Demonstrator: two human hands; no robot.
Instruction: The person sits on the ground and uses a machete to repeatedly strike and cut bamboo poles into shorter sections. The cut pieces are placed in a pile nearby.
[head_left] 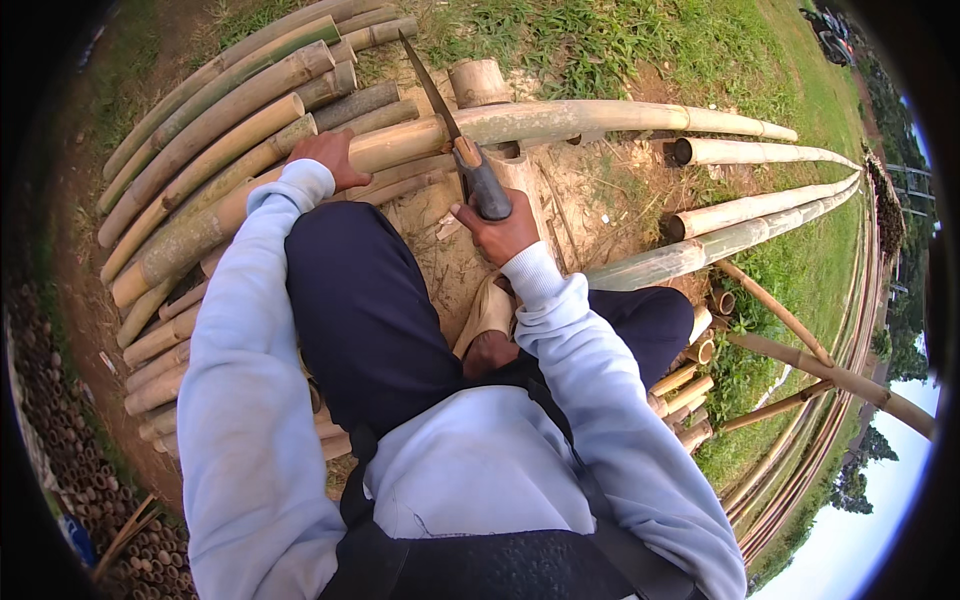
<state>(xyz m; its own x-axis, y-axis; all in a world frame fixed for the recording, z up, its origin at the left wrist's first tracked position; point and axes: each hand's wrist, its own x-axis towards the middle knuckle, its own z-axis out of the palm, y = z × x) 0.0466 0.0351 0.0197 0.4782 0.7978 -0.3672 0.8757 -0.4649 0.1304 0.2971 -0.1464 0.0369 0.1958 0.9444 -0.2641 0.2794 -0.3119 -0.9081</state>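
Observation:
A long bamboo pole [600,118] runs from the left across in front of me to the right. My left hand [332,160] grips it near the cut bamboo pieces, thumb along its near side. My right hand [500,228] is closed around the dark handle of a hand saw [432,88]. The blade lies across the pole, its tip pointing away and to the left. It meets the pole to the right of my left hand, where the surface changes from tan to greyish. Whether the teeth have entered the bamboo cannot be made out.
Cut bamboo lengths [255,85] lie stacked at the left. Short bamboo supports [478,82] stand by the pole. Further poles [760,150] lie at the right, near a crossed bamboo frame [800,375]. My foot [490,318] rests on sawdust-strewn ground [425,245].

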